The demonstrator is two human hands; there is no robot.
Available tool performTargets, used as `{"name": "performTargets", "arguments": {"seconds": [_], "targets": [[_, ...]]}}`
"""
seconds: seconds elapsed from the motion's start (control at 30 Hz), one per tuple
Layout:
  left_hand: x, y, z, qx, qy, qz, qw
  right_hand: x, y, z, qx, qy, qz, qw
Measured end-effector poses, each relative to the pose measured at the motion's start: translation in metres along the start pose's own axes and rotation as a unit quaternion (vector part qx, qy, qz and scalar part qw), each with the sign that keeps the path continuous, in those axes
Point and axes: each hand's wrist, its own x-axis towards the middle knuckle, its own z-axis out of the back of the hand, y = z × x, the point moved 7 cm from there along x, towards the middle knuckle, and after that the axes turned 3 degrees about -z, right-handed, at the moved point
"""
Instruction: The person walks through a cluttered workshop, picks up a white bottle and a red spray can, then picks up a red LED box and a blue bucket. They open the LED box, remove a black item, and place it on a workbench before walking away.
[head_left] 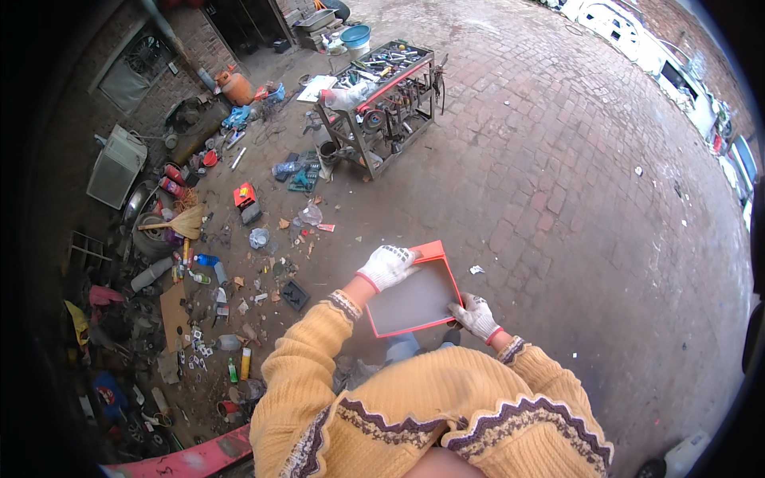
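Box (410, 303), head view: red-orange rim, pale grey face, held up off the ground between both gloved hands in front of the body. Left hand (388, 268) is clamped on its far-left edge, fingers at the top corner; right hand (477, 317) is closed on the near-right edge, thumb on the rim.

Progress, as judged: box is picked up and under two-handed control; not yet set down. No loose contents are visible on the grey face; cannot tell whether it is an open inside or a flat panel, so nothing more can be counted as done or left.

Surroundings: scrap of paper (476, 269) on the ground just beyond the right hand. Left of the left hand: dark tray (295, 295), plastic bag (311, 213), then, farther out, broom (187, 223) and cardboard (174, 317) amid mixed litter. Beyond the left hand, well apart: tool cart (396, 82), crowded on top.

Obstruction: nothing touches the box except the hands. Litter makes footing awkward on the left hand's side; paving (542, 175) beyond the right hand is less cluttered.
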Motion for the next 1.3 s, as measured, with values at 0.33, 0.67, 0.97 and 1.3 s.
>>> {"name": "performTargets", "arguments": {"seconds": [0.33,0.67,0.97,1.3], "targets": [[-0.058,-0.007,-0.037,-0.216,-0.273,0.430,0.833,0.005,-0.110,0.015,0.194,-0.155,-0.056,0.967],[-0.005,-0.083,-0.040,-0.341,-0.171,0.261,0.887,-0.025,-0.078,0.121,0.532,-0.113,0.064,0.837],[0.026,-0.152,-0.009,-0.349,-0.221,0.132,0.901,-0.064,-0.038,0.181,0.532,-0.268,0.078,0.800],[0.034,-0.141,0.035,-0.190,-0.246,0.025,0.950,-0.027,-0.035,0.174,0.532,-0.233,-0.048,0.813]]}}
